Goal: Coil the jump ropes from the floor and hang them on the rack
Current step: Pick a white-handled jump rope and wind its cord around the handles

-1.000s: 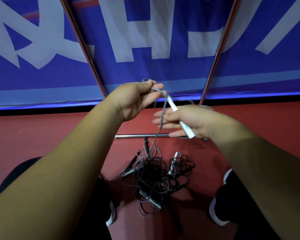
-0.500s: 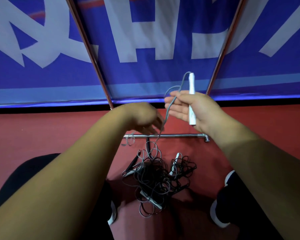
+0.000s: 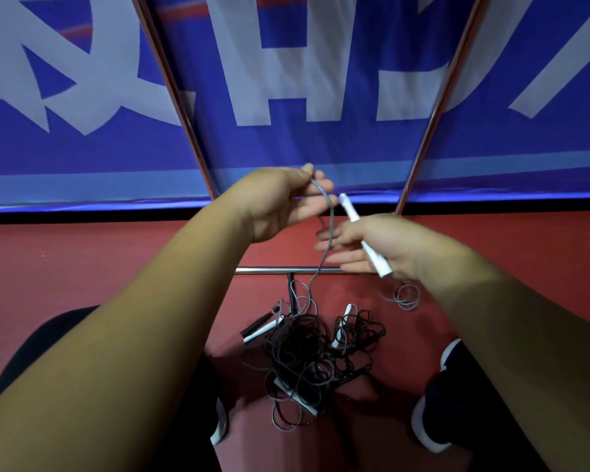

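Coiling has barely begun: the left hand (image 3: 280, 202) pinches the grey cord (image 3: 331, 219) of 1 jump rope, the right hand (image 3: 401, 245) grips its white handle (image 3: 349, 212). The remaining ropes (image 3: 307, 356) lie tangled on the floor (image 3: 82, 267), and none hangs on the rack (image 3: 273, 270) yet

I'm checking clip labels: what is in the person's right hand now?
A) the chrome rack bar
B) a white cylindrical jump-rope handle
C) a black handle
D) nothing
B: the right hand holds the white cylindrical jump-rope handle, while the left hand pinches the thin grey cord.
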### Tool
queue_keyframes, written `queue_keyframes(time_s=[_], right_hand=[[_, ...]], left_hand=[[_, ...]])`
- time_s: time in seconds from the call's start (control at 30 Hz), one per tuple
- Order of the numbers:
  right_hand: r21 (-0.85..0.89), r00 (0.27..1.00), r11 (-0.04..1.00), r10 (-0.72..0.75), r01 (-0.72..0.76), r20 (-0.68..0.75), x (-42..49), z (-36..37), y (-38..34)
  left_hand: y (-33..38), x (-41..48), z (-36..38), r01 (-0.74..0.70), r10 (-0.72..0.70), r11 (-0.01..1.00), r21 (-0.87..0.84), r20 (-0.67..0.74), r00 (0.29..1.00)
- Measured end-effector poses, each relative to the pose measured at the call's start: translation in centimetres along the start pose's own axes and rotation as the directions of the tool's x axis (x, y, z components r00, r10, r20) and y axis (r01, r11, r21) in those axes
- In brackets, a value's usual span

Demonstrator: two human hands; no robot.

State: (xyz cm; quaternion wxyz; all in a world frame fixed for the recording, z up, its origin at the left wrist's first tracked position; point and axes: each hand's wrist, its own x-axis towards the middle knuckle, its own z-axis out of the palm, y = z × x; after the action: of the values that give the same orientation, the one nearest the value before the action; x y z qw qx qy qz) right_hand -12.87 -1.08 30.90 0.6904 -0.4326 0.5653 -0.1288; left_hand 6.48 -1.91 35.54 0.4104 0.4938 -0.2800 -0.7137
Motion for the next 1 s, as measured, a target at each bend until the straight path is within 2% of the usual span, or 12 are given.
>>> queue_keyframes(time_s=[0.07, 0.17, 0.27, 0.37, 0.43, 0.5, 0.6, 0.67, 0.77, 0.83, 0.9, 1.0], right_hand=[[-0.131, 0.995, 0.990, -0.028, 0.041, 0.100, -0.5, 0.4, 0.1], [-0.047, 0.987, 0.989, -0.137, 0.141, 0.079, -0.7, 1.0, 0.0], [0.159, 0.973, 0.962, -0.230, 0.223, 0.023, -0.8, 1.0, -0.5], [0.303, 0.956, 0.906, -0.279, 0.295, -0.094, -1.0, 0.6, -1.1], [0.412, 0.945, 0.850, -0.291, 0.328, -0.151, -1.1, 0.3, -1.5], [0.518, 0.936, 0.780, -0.298, 0.351, -0.186, -1.2, 0.0, -1.8], [0.666, 0.925, 0.643, -0.286, 0.378, -0.249, -1.2, -0.6, -2.5], [0.720, 0.916, 0.568, -0.285, 0.398, -0.281, -1.0, -1.1, -2.8], [0.700, 0.925, 0.605, -0.258, 0.380, -0.280, -0.3, -1.8, -2.5], [0.592, 0.953, 0.753, -0.165, 0.288, -0.254, 0.1, -1.9, -1.9], [0.342, 0.977, 0.931, -0.057, 0.126, -0.205, 0.4, -1.4, -1.0], [-0.037, 0.993, 0.998, 0.045, -0.049, -0.106, 0.5, -0.5, 0.4]], left_hand=[[0.4, 0.3, -0.4, -0.020, 0.011, 0.980, -0.200, -0.048, 0.999], [0.6, 0.9, -1.0, -0.088, 0.050, 0.945, -0.314, -0.127, 0.991], [0.3, 1.2, -1.5, -0.072, 0.043, 0.989, -0.132, -0.211, 0.976], [-1.2, 1.2, -1.6, 0.118, -0.055, 0.949, 0.293, -0.213, 0.976], [-2.8, 0.8, -1.2, 0.222, -0.162, 0.770, 0.598, -0.153, 0.975], [-4.2, 0.3, -0.6, 0.185, -0.256, 0.495, 0.849, -0.061, 0.965], [-5.2, 0.0, 0.1, -0.015, -0.338, 0.185, 0.983, 0.078, 0.938], [-5.3, 0.3, 0.0, -0.053, -0.331, 0.118, 0.992, 0.090, 0.939], [-4.8, 0.1, 0.2, 0.099, -0.343, 0.448, 0.888, 0.068, 0.937], [-3.7, -0.2, 0.2, 0.118, -0.272, 0.676, 0.727, 0.097, 0.958], [-2.6, -0.2, 0.4, 0.105, -0.185, 0.837, 0.537, 0.097, 0.978], [-1.7, 0.2, 0.5, 0.114, -0.119, 0.976, 0.185, 0.015, 0.993]])
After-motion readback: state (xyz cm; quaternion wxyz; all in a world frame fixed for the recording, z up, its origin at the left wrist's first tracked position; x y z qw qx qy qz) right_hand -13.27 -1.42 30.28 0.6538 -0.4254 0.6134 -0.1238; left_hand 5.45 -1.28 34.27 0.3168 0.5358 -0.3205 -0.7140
